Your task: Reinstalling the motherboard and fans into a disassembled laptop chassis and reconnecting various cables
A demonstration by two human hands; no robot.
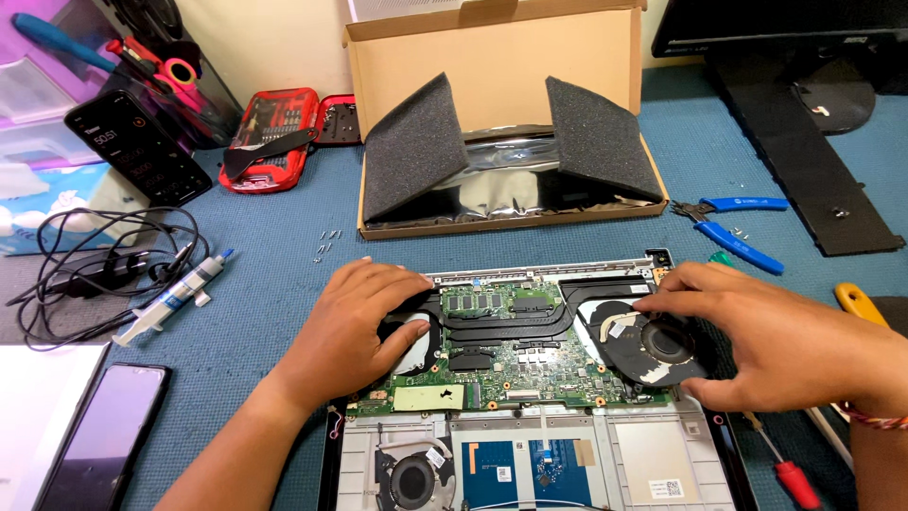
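Note:
An opened laptop base [624, 445] lies in front of me with its green motherboard [515, 364] and black heat pipes [511, 322] exposed. My left hand [355, 322] rests palm down on the left cooling fan [413, 345], fingers spread over it. My right hand [757, 336] grips the right cooling fan [662, 343], with fingertips on its top edge and the thumb under its lower rim. A third round fan [413, 478] sits low in the silver chassis, near the blue touchpad board [515, 468].
A cardboard box [492, 66] with two foam blocks stands behind the laptop. Blue pliers [738, 232] and a red screwdriver [790, 473] lie at right. At left are a thermal paste syringe [175, 298], tangled cables [90, 265], a red bit set [274, 137], loose screws [324, 244] and two phones.

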